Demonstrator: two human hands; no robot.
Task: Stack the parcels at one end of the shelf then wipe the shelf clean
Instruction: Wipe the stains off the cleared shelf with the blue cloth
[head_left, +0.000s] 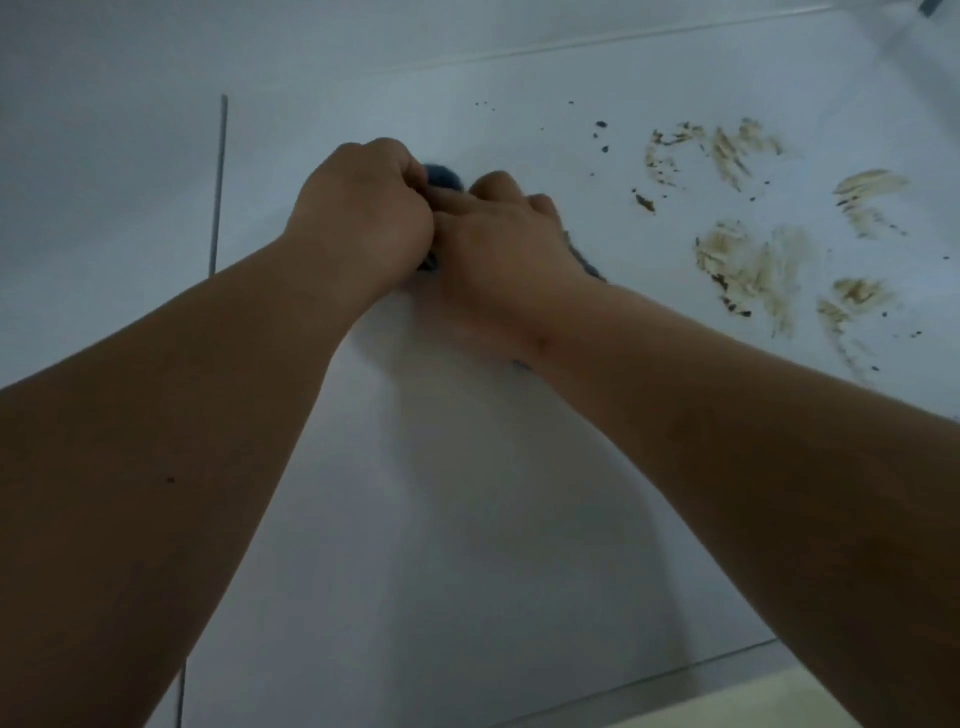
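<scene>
**Both hands bunching a blue cloth on the soiled white shelf**

The left hand (363, 208) is curling into a fist around one end of a blue cloth (441, 179), its knuckles facing up, just above the middle of the frame. The right hand (511, 234) is pressing against it from the right, fingers bent over the same cloth, which is showing only as small blue patches between the hands and under the right wrist. Both forearms are reaching in from the lower corners. The cloth is lying on the white shelf (467, 519). Brown smears (753, 260) and dark crumbs (602, 136) are spreading over the shelf in the upper right, apart from the hands. No parcels are showing.
</scene>
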